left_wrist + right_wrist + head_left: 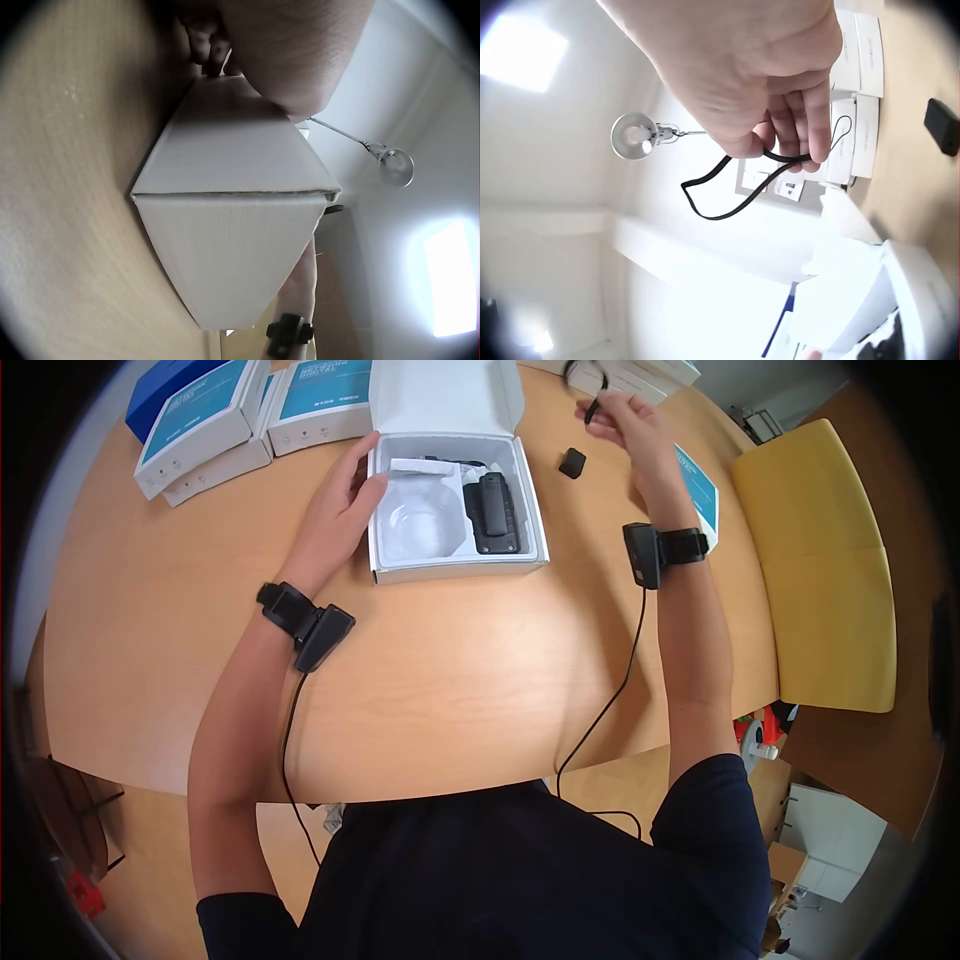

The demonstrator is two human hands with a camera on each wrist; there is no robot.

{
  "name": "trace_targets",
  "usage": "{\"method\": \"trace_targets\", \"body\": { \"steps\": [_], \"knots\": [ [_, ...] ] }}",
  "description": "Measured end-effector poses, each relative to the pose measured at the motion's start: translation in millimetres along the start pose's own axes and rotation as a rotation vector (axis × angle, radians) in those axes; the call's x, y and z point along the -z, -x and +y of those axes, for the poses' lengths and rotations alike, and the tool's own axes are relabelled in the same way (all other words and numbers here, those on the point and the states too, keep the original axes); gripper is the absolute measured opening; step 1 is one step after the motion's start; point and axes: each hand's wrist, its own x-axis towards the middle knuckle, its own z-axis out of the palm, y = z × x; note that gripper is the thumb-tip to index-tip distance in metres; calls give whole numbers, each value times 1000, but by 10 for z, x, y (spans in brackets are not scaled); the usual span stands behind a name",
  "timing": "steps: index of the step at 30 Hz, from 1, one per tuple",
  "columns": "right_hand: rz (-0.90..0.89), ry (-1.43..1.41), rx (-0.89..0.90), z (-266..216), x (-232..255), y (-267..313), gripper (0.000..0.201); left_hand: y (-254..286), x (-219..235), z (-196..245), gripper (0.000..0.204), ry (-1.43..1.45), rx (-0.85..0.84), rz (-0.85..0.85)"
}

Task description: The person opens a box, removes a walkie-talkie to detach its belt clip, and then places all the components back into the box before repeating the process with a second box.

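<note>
An open white box (460,568) stands on the table with its lid raised. In its right part lies a black device (492,515); the left part shows a round hollow, with a white paper piece (420,467) above it. My left hand (338,510) holds the box's left side, fingers by the rim; in the left wrist view the hand (281,45) rests at the box wall (232,150). My right hand (640,435) is raised right of the box, pinching a looped black strap (739,206) with a thin cord loop. A small black piece (572,463) lies below it.
White and teal boxes (205,415) are stacked at the back left beside a blue box (165,395). More white boxes (640,375) stand at the back right. A teal-topped item (698,495) lies under the right forearm; a yellow chair (825,570) is at the right.
</note>
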Motion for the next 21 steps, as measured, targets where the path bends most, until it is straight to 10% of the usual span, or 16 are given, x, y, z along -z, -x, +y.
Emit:
{"method": "trace_targets", "body": {
  "steps": [6, 10, 16, 21],
  "knots": [
    [-43, 407, -156, 608, 133, -68, 37, 2, -4, 19, 58, 29, 10, -11],
    [4, 731, 101, 476, 52, 8, 39, 2, 7, -45, 58, 33, -2, -5],
    [-456, 412, 371, 82, -619, 204, 37, 8, 39, -27, 59, -65, 26, -15],
    [-643, 807, 180, -221, -1115, 420, 48, 2, 37, -7, 59, 38, 55, -68]
  ]
}}
